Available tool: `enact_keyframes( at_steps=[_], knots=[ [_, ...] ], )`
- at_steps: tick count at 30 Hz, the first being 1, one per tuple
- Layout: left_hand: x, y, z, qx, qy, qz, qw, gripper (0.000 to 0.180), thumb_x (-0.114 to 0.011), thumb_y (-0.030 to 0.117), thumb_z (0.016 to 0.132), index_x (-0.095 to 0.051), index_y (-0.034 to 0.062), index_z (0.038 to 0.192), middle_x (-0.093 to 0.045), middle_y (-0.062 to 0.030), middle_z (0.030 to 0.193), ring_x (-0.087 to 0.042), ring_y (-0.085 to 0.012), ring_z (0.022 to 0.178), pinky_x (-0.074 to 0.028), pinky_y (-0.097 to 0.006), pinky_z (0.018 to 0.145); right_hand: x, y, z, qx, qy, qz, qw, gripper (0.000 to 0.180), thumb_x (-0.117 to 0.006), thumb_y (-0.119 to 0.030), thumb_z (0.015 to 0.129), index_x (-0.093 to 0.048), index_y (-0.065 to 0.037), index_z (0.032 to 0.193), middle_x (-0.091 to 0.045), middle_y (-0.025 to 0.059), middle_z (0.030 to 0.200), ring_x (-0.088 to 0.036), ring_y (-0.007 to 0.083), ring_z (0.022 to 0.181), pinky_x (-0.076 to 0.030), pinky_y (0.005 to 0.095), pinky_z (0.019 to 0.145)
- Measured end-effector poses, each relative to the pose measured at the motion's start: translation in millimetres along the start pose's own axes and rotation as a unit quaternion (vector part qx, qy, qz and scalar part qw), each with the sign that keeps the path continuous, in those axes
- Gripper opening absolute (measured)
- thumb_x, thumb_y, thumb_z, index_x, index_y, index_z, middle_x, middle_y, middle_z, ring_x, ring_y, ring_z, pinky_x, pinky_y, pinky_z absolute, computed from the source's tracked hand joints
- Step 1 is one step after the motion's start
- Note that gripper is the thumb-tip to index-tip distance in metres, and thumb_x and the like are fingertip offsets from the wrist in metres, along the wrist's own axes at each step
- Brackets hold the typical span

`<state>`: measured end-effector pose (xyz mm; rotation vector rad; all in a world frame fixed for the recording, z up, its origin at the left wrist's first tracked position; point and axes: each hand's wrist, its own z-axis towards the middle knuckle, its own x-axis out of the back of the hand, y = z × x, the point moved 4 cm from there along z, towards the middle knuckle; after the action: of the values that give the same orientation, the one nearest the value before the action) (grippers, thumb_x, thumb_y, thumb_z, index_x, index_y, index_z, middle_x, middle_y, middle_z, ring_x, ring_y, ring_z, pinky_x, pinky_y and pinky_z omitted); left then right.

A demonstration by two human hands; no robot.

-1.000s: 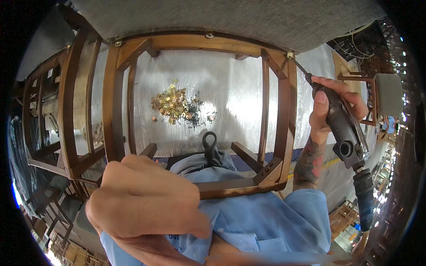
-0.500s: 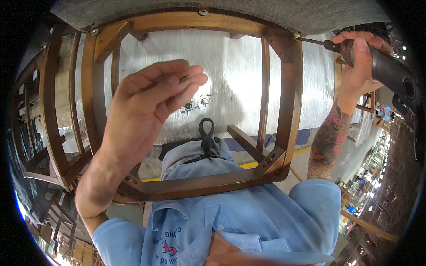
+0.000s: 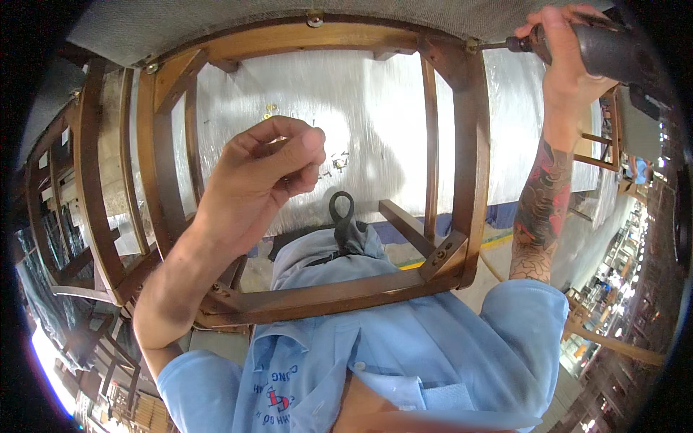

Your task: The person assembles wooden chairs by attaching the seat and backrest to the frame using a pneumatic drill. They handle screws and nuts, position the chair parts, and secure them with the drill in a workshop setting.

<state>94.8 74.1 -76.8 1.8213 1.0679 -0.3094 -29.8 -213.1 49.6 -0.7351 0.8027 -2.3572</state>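
My right hand [image 3: 561, 54] is wrapped round a black power screwdriver [image 3: 617, 56] at the upper right. Its long bit reaches left to a metal bracket [image 3: 473, 46] at the far right corner of a brown wooden chair frame [image 3: 473, 144]. Over the frame's opening, my left hand [image 3: 271, 162] is closed in a pinch, thumb against the fingers. A small dark screw [image 3: 313, 123] seems to stick up from its fingertips; most of it is hidden. Below lie several loose dark screws [image 3: 336, 164] and a few yellowish metal brackets [image 3: 270, 110] on a plastic-covered surface [image 3: 375, 94].
Grey fabric [image 3: 404, 16] runs along the frame's far rail, with another bracket [image 3: 314, 19] at its middle. A second wooden frame [image 3: 97, 180] stands at the left. A black loop [image 3: 341, 209] rises near my body. More wooden furniture [image 3: 603, 148] is at the right.
My right hand and the power screwdriver have moved up and slightly left in view. The left hand's fingers have curled from stretched out into a pinch, uncovering the yellowish brackets.
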Motion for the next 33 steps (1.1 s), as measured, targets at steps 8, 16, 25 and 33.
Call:
enact_keyframes(
  at_steps=[8,16,25,33],
  knots=[
    [-1,15,-1,-0.091,0.017,0.048,0.995,0.033,-0.066,0.014,0.095,-0.06,-0.0074,0.119,-0.063,-0.0077,0.099,-0.057,-0.0125,0.092,-0.047,-0.027,0.083,3,-3,-1,0.002,0.024,-0.139,0.99,0.026,-0.063,-0.018,0.096,-0.053,0.002,0.108,-0.068,0.0134,0.079,-0.067,0.0204,0.074,-0.055,0.0339,0.069],
    [4,25,2,-0.141,-0.049,-0.038,0.988,0.027,-0.055,0.021,0.102,-0.058,-0.0028,0.115,-0.055,-0.0019,0.09,-0.05,-0.0104,0.081,-0.044,-0.026,0.078,-32,-99,-1,0.099,-0.094,0.093,0.986,0.066,-0.043,-0.06,0.097,-0.032,-0.007,0.135,-0.065,0.0268,0.095,-0.069,0.0337,0.078,-0.058,0.0427,0.067],
    [-4,35,-9,-0.166,-0.009,0.008,0.986,0.038,-0.058,0.037,0.1,-0.059,0.0007,0.089,-0.051,-0.0003,0.077,-0.044,-0.0099,0.067,-0.042,-0.026,0.066,-103,-142,-4,0.168,-0.193,0.185,0.949,0.049,-0.037,-0.037,0.101,-0.027,-0.005,0.137,-0.059,0.0271,0.106,-0.068,0.0352,0.073,-0.057,0.04,0.06],
    [4,50,-16,-0.211,-0.021,-0.009,0.977,0.033,-0.056,0.039,0.101,-0.058,0.0077,0.091,-0.051,0.0022,0.077,-0.047,-0.0093,0.068,-0.043,-0.024,0.066,-125,-148,-7,0.185,-0.122,0.221,0.95,0.049,-0.032,-0.04,0.104,-0.026,-0.008,0.141,-0.057,0.0308,0.098,-0.067,0.0363,0.068,-0.055,0.0356,0.053]
  ],
)
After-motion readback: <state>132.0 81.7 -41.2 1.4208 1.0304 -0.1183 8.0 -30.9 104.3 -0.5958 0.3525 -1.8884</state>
